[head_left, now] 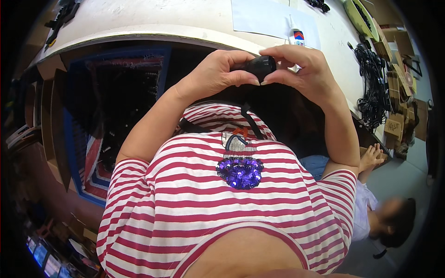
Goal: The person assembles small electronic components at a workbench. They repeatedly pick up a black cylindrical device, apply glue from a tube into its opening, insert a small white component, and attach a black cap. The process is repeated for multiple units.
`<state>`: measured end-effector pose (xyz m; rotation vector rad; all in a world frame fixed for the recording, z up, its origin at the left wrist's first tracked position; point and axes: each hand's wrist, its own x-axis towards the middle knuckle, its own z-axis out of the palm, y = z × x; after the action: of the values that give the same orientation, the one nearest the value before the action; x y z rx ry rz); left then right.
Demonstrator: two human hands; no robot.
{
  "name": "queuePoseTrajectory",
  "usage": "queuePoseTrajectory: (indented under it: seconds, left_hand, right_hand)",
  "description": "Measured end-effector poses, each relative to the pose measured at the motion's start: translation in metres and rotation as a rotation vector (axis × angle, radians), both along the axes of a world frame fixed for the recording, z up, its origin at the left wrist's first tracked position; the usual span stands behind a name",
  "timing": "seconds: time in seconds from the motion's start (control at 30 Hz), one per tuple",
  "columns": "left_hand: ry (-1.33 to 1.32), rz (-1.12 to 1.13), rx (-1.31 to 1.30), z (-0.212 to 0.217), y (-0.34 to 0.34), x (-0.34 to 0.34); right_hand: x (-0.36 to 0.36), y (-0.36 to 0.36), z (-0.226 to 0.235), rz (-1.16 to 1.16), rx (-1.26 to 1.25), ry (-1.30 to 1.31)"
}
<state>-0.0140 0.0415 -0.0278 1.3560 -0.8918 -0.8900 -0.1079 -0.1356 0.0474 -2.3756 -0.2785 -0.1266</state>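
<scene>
Between my two hands, just off the table's front edge, is a small black cylindrical part [260,66] with a rounded, ridged end. My left hand [219,68] pinches it from the left, thumb below and fingers above. From the right, my right hand [296,69] grips its other end with thumb and forefinger. Both thumb tips nearly meet under it. What exactly the part is, I cannot make out. Beyond my right hand, a white squeeze bottle [295,34] with a thin nozzle stands on a sheet of white paper [259,18].
A white table [185,18] spans the far side. Black cables [371,78] lie bundled at its right, near a yellow-green basin [364,21]. At my left sits a blue-rimmed crate [69,134] with dark contents. Another person [366,208] is close at my right, one hand by the table.
</scene>
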Motion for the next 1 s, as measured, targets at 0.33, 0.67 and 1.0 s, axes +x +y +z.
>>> queuePoseTrajectory:
  seconds: [0.33,0.67,1.0]
  left_hand:
    - [-0.332,0.110,0.016,0.013,-0.006,-0.009]
    - [-0.098,0.249,-0.030,0.006,-0.012,-0.012]
    - [0.046,0.265,-0.131,0.013,-0.006,-0.014]
  right_hand:
    - [-0.006,0.007,0.001,-0.275,-0.311,0.011]
    - [-0.008,0.004,0.015,-0.203,-0.220,0.208]
    - [-0.015,0.014,0.004,-0.241,0.164,0.017]
